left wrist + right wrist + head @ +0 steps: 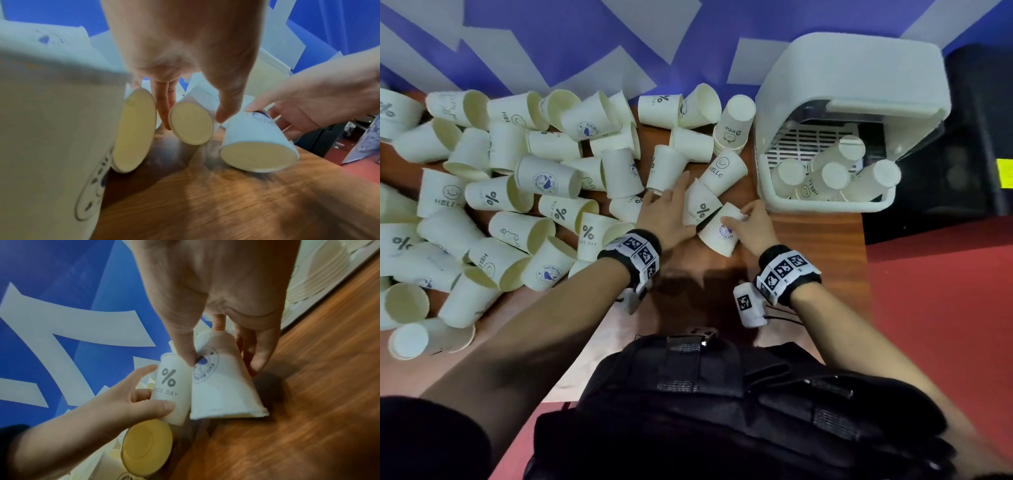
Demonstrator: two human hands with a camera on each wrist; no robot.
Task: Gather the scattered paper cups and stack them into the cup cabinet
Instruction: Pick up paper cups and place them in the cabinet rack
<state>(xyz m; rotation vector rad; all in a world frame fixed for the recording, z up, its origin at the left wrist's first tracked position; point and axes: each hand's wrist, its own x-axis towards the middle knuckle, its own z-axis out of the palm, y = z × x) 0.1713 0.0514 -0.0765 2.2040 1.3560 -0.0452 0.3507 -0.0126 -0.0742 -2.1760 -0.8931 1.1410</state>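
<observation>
Two white paper cups lie on their sides, touching, on the wooden table (822,246) in front of the white cup cabinet (852,85). My left hand (671,202) holds the "%" cup (700,209), thumb on one side and fingers on the other (164,110). My right hand (743,219) pinches the blue-logo cup (719,234) near its base, mouth toward me. In the right wrist view the right hand (223,365) grips that blue-logo cup (222,391) beside the "%" cup (170,389). Several upturned cups (835,174) stand in the cabinet's tray.
A big heap of loose cups (517,205) covers the table's left and back. A "HELLO" cup (724,171) and a short stack (734,126) lie just beyond my hands. Blue-and-white wall behind; red floor (945,308) and a black unit (979,137) to the right.
</observation>
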